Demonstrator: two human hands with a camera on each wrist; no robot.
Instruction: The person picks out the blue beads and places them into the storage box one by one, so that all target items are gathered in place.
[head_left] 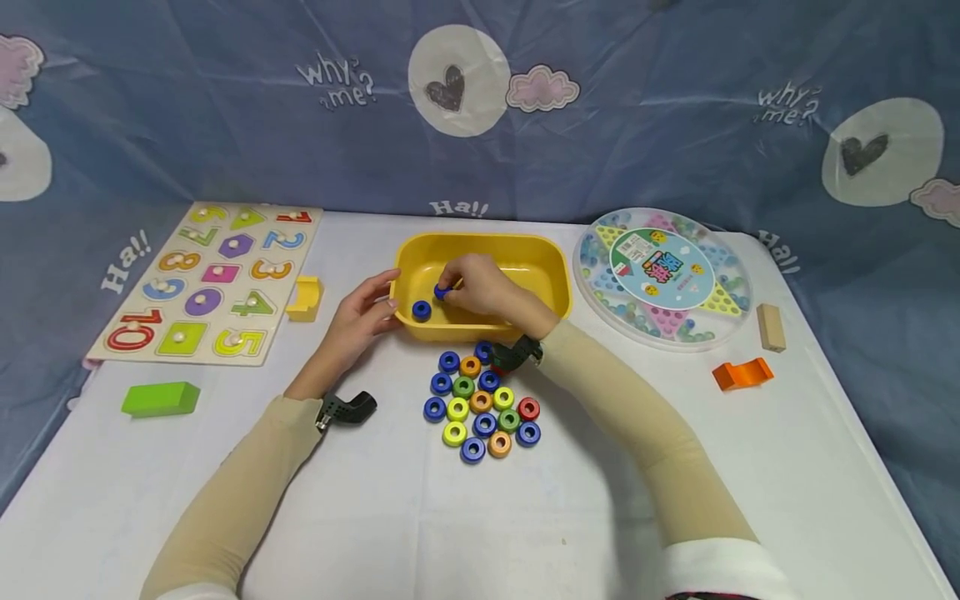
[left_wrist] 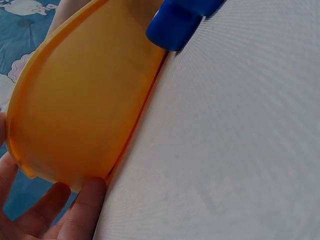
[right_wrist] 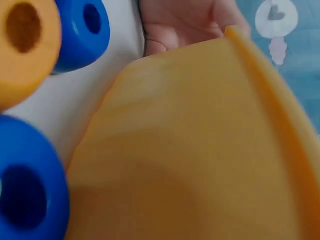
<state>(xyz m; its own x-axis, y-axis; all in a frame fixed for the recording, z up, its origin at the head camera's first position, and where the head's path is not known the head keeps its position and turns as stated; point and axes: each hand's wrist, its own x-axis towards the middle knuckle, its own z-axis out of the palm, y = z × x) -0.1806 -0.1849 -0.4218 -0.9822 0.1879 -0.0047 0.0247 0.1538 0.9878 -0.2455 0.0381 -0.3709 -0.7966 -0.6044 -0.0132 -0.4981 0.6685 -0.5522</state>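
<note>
Locate all parts from the yellow tray (head_left: pixel 450 332), whose long axis runs left to right in front of the person. The right hand (head_left: pixel 482 285) is inside the tray, near mid-length, and pinches a blue ring (head_left: pixel 441 292) between thumb and fingers. Whether this ring touches the tray floor cannot be told. A second blue ring (head_left: pixel 422 310) lies in the tray, just beside the pinched one, toward the near left corner. The left hand (head_left: pixel 362 315) is outside the tray, fingers spread against its left end; whether any fingertip hooks over the rim is unclear.

Governing relation: the loose rings (head_left: pixel 475 404), in mixed colours, lie outside the tray along its near side, around mid-length. The right hand is the nearer to their far edge, but the tray's near wall stands between, so a path from its fingers to these rings crosses the near rim. The black wrist mount (head_left: pixel 514 354) on the right arm hides part of their far right edge. Being round, the rings have no long axis to align.
</note>
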